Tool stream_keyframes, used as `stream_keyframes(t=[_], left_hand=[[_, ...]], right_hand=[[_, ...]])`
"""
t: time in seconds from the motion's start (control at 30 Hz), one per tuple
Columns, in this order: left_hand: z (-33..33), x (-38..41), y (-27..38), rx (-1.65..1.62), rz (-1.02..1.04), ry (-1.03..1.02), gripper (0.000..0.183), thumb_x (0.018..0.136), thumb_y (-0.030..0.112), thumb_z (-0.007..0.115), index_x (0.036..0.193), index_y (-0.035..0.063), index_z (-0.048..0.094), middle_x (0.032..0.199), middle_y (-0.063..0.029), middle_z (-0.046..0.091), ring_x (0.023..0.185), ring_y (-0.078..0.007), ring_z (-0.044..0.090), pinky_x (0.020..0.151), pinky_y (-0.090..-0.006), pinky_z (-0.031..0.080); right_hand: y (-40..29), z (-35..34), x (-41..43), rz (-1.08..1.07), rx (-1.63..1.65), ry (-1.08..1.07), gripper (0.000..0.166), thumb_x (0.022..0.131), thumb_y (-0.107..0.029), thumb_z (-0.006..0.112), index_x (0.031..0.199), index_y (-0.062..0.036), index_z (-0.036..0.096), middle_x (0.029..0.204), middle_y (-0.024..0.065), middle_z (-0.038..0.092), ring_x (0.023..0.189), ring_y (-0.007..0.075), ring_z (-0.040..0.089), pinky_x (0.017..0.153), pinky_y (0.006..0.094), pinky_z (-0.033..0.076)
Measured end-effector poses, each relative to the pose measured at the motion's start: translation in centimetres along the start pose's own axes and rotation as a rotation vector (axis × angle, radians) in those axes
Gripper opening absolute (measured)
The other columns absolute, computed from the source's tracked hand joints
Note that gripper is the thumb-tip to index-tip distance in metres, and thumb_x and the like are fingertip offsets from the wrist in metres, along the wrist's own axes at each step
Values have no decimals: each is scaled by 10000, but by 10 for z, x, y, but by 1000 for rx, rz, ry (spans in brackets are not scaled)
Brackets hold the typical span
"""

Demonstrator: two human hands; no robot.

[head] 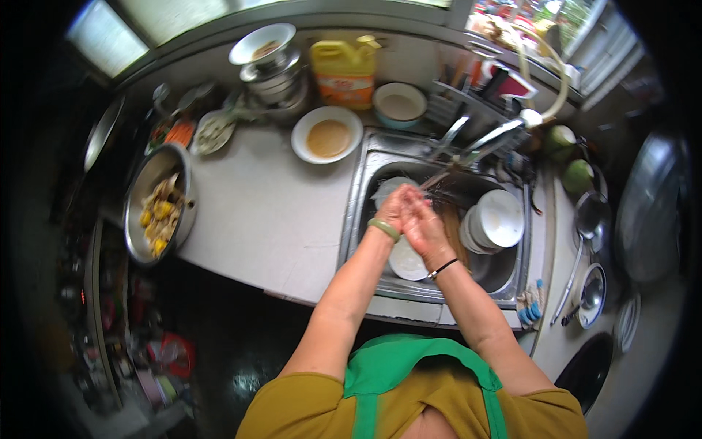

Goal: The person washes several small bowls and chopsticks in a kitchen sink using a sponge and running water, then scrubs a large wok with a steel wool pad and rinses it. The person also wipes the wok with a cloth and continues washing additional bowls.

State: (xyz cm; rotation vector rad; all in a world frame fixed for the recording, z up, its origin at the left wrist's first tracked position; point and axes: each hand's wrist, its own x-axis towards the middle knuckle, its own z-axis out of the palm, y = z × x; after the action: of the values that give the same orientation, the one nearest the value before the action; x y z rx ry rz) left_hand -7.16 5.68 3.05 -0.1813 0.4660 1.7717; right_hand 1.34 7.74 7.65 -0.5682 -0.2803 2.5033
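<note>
My left hand point(394, 208) and my right hand point(425, 228) are pressed together over the metal sink point(351, 241), fingers stretched forward and partly overlapping. No object shows between the palms. Water runs from the faucet point(493, 137) and splashes at my fingertips. A pale green bangle point(384, 229) circles my left wrist; a thin black band point(442, 269) is on the right one. Below my hands lies a white dish point(407, 260), partly covered by them. To their right in the sink are stacked white bowls point(498, 218) and a wooden board point(454, 228).
Left on the counter point(263, 208) stands a steel basin point(189, 206) of food pieces. A bowl of brownish liquid point(328, 137), a yellow jug point(343, 77) and a utensil rack point(466, 101) stand behind. Right of the sink lie a ladle point(573, 274) and a small bowl point(595, 315).
</note>
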Motion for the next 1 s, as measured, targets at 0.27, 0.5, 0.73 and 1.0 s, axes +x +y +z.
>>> stream_keyframes(t=[0.27, 0.5, 0.73, 1.0], left_hand=[[-12, 39, -28, 179, 2, 320, 294, 824, 371, 544, 713, 107, 478, 580, -64, 488, 560, -226, 513, 623, -398, 499], [41, 17, -11, 550, -46, 491, 786, 779, 548, 475, 1303, 33, 195, 1394, -148, 169, 1263, -355, 210, 953, -604, 199], [-21, 1, 11, 2563, 156, 170, 328, 704, 354, 556, 925, 132, 651, 1323, -115, 337, 1112, -311, 440, 878, -629, 281], [-20, -49, -7, 2470, 207, 190, 311, 684, 218, 617, 978, 118, 595, 1340, -176, 258, 1126, -370, 413, 936, -515, 298]], right_hand=[[-41, -26, -33, -658, -1736, -265, 335, 851, -71, 380, 1176, -7, 428, 1185, 203, 465, 1134, 326, 422, 966, 349, 326], [-95, -51, -96, -472, -1984, -75, 412, 774, -179, 496, 1135, 18, 471, 1196, 256, 428, 1124, 372, 408, 935, 392, 350], [-147, -142, -183, -432, -1429, 449, 327, 806, -248, 507, 1024, -6, 536, 969, 133, 595, 874, 244, 575, 752, 350, 459], [-208, -111, -327, -794, 231, 272, 456, 852, -437, 443, 947, 0, 535, 1048, 164, 547, 987, 270, 526, 834, 409, 437]])
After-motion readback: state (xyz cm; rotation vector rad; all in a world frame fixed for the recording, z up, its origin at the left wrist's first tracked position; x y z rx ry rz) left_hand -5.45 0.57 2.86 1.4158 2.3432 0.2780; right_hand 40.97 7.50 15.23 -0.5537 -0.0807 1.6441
